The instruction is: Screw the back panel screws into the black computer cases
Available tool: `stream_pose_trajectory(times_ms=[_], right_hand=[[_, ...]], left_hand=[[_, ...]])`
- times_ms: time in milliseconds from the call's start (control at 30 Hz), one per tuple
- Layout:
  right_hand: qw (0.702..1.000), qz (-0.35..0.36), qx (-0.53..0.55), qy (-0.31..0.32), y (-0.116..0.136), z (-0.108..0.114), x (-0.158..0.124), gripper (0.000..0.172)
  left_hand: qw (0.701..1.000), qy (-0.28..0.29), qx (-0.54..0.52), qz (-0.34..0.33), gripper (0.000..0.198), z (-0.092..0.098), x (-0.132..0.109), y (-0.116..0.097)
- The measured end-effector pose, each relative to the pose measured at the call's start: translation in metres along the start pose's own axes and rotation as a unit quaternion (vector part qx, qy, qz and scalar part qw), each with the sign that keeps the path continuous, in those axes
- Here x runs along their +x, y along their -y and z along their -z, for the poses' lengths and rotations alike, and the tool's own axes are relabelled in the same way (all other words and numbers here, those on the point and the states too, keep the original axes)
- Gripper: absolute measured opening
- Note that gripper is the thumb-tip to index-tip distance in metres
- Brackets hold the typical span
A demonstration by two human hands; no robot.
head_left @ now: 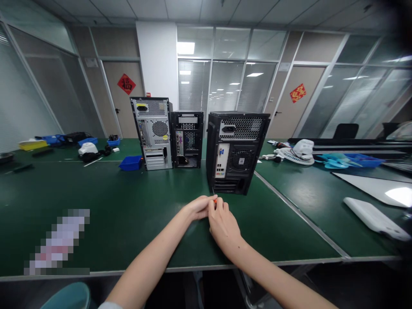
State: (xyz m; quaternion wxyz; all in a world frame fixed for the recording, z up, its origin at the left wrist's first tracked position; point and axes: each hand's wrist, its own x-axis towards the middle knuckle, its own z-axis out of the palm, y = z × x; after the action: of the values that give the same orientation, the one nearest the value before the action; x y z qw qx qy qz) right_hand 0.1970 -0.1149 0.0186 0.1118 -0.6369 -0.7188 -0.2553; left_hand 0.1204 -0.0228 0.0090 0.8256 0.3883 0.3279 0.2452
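Note:
A black computer tower (240, 150) stands upright with its rear side toward me, showing a power socket, a fan grille and a port panel. At its lower left corner is the thin shaft of a screwdriver (215, 200); a bit of its orange handle shows between my fingers. My right hand (225, 223) is closed around the handle from the right. From the left, my left hand (200, 207) pinches at the same handle with its fingertips. Most of the handle is hidden by my fingers. Both hands are low over the green table (144, 219).
A silver-backed tower (157, 137) and an open-backed black tower (188, 141) stand to the left. Beside them is a blue bin (131, 163). On the right lie a white device (375, 216), a white panel (370, 184) and a blue tray (367, 160). A metal seam (299, 214) crosses the tabletop.

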Motion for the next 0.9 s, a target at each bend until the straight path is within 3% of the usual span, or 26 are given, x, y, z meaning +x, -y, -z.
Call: stream_pose_trajectory(times_ms=[400,633,900], right_hand=[[0.995,-0.071,0.066,0.015,-0.0055,-0.0047,-0.0022,0.037],[0.986,-0.107,0.124,0.018,-0.0058,-0.0037,-0.0019,0.021],[0.97,-0.149,0.192,0.004,-0.0033,-0.0032,-0.0037,0.016]], left_hand=[[1.0,-0.009,-0.007,-0.005,0.025,0.003,0.0042,0.0012],[0.999,-0.03,0.005,0.011,0.026,-0.0021,-0.0005,-0.0016],[1.0,-0.015,0.017,0.011,0.026,0.0006,0.0012,-0.0008]])
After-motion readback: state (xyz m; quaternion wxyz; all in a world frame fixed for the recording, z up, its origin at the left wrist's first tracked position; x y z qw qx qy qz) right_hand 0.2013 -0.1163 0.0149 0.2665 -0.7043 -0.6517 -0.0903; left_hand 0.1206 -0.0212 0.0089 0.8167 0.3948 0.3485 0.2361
